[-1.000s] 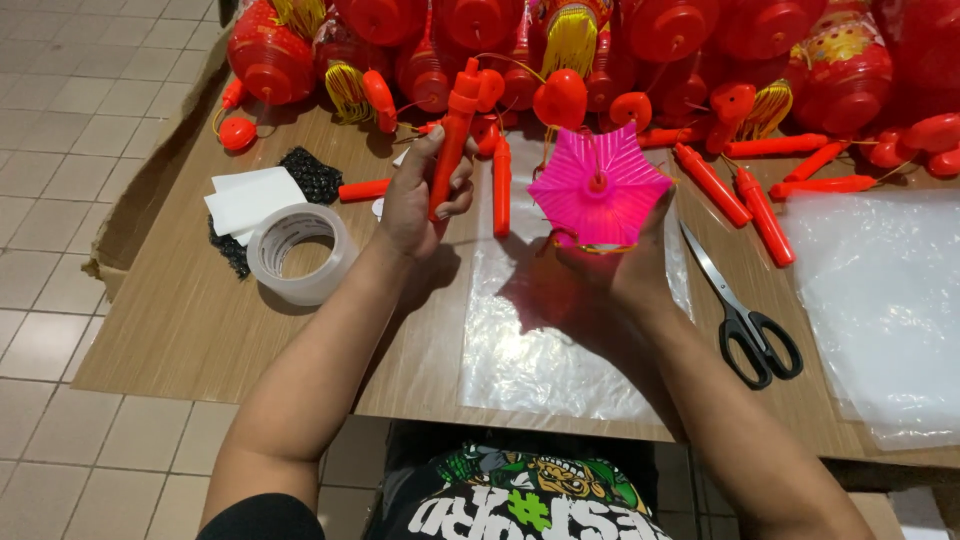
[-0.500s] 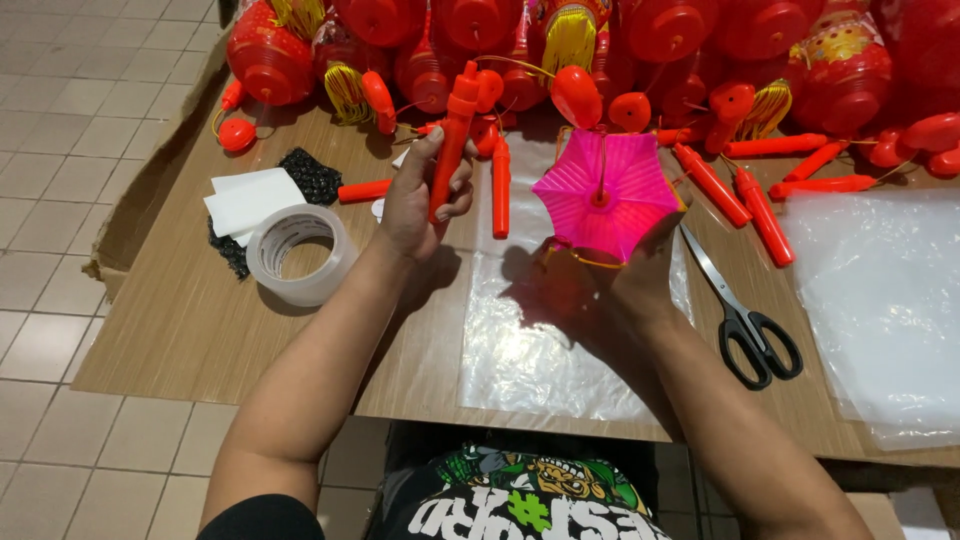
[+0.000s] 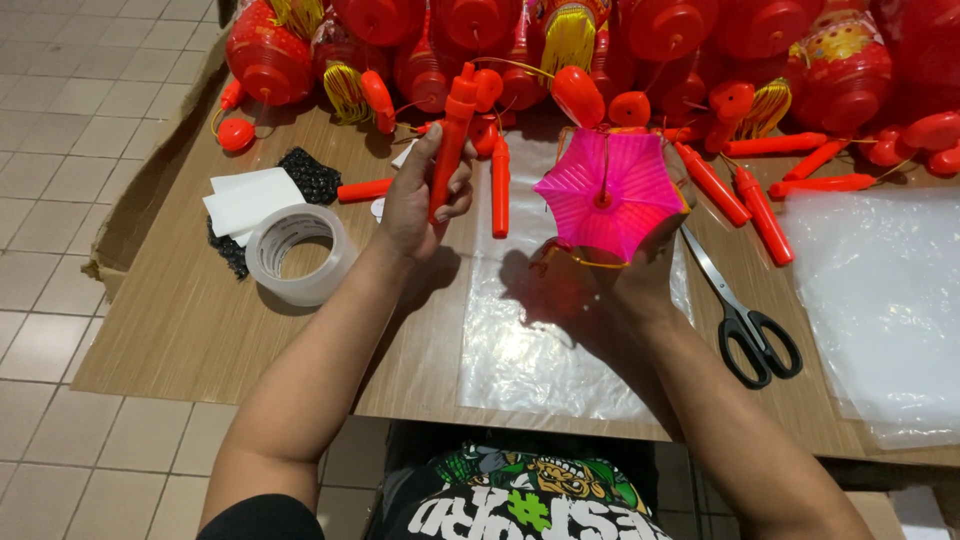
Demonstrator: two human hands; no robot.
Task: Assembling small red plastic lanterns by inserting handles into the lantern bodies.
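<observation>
My left hand (image 3: pixel 420 205) grips an orange-red plastic handle stick (image 3: pixel 452 140), held upright above the table. My right hand (image 3: pixel 630 275) holds a pink ribbed lantern (image 3: pixel 608 190) from below, its six-sided face turned towards me. A thin cord runs from the lantern's centre up to a red cap (image 3: pixel 577 95). A yellow tassel strand curls under the lantern by my fingers.
Black-handled scissors (image 3: pixel 745 320) lie right of my right hand. A roll of clear tape (image 3: pixel 295 255), white paper and black mesh sit at the left. Clear plastic sheets (image 3: pixel 880 300) cover the cardboard table. Several red lanterns (image 3: pixel 660 30) and loose orange sticks (image 3: pixel 760 210) crowd the far edge.
The pink lantern has shifted a little to the right and turned its face more towards me. The red cap on the cord moved with it. My left hand stays where it was.
</observation>
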